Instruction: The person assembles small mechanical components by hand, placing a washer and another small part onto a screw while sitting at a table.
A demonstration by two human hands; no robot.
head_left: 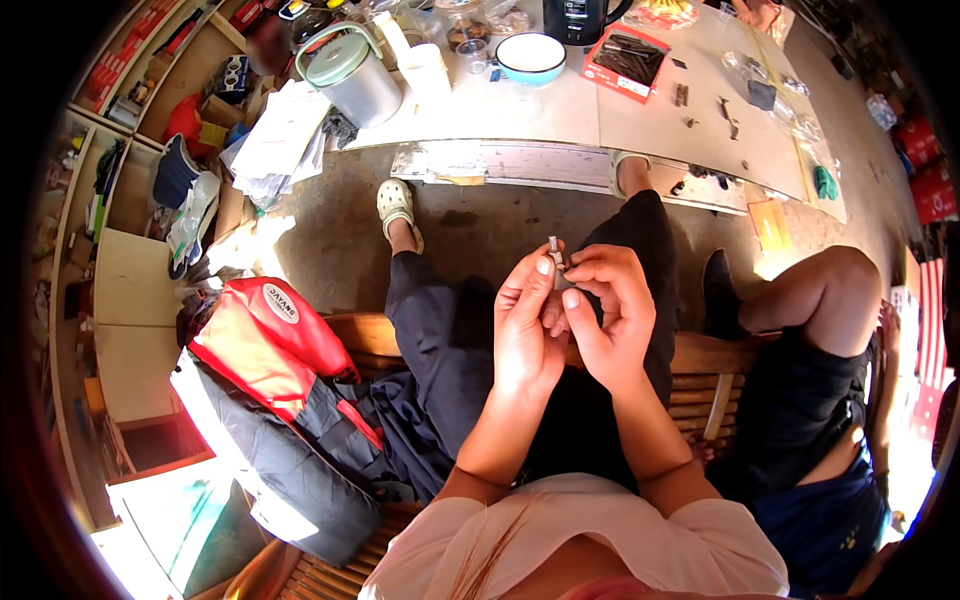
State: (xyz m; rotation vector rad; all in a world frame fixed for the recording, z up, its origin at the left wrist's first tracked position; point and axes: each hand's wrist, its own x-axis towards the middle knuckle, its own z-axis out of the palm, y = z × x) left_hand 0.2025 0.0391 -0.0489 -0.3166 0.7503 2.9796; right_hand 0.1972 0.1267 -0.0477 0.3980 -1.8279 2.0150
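A small silvery metal piece (553,246) sticks up above my fingertips, held over my lap. My left hand (530,320) pinches it between thumb and fingers. Close against it on the right, my right hand (615,310) has its thumb and curled fingers closed at the lower part of the same piece. My fingers cover most of it, so its exact kind cannot be made out.
Ahead stands a table (540,115) with a silver pot (360,90), a blue-rimmed bowl (530,60), a red box (627,62) of dark sticks and a black kettle (578,22). A red-and-grey bag (275,350) lies left on the bench; another person (815,400) sits right.
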